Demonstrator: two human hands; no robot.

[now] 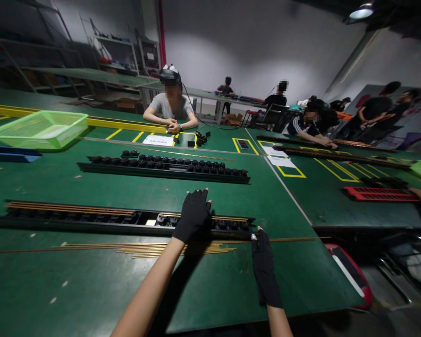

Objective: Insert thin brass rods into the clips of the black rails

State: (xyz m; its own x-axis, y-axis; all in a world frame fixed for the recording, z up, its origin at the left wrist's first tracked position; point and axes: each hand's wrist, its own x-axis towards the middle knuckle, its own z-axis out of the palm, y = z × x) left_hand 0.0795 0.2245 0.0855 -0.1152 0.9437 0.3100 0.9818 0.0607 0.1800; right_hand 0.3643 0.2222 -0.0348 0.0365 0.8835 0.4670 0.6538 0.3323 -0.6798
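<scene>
A long black rail (101, 226) with black rollers and thin brass rods in it lies across the green table. My left hand (193, 214), in a black fingerless glove, rests over its right part, fingers stretched toward the far side. At the rail's right end is my right hand (263, 256), gloved alike, fingertips by the corner, fingers extended and slightly apart. Several loose brass rods (143, 250) lie on the near side of the rail. Whatever is beneath my left palm is hidden.
Farther back lies a second black rail with rollers (161, 172). A green basket (42, 131) and blue channel (12, 154) are at the left. A person (171, 105) leans on the far edge; a red rack (382, 194) is at the right, near another person's hand.
</scene>
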